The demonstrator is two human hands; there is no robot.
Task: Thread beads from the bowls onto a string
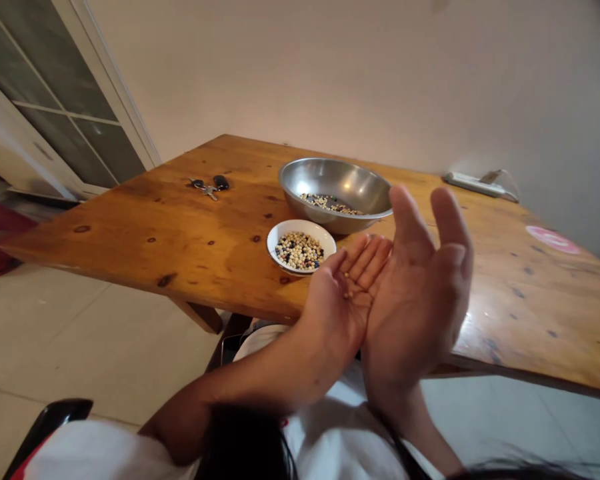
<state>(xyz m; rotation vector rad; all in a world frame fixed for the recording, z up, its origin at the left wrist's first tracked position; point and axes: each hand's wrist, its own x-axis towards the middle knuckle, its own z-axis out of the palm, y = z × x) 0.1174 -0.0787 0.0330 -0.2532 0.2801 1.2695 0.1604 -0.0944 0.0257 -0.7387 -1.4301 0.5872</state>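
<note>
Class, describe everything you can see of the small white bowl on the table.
The small white bowl is round, with a smooth surface, perhaps enamel, and a dark line along its edge. It stands upright on the wooden table, on the near side of the larger metal bowl. Beans, mostly pale with some dark ones, lie inside, below the rim. The left hand is close at its right; whether they touch is unclear.

Left of the bowls, a hand could pass over the surface (120, 220), with the keys (210, 190) in the way farther back. The white bowl (300, 225) and metal bowl (360, 183) leave little room between them, and the raised right hand (413, 300) bars the near-right approach; beyond it, open wood runs back to the power strip (473, 183).
</note>
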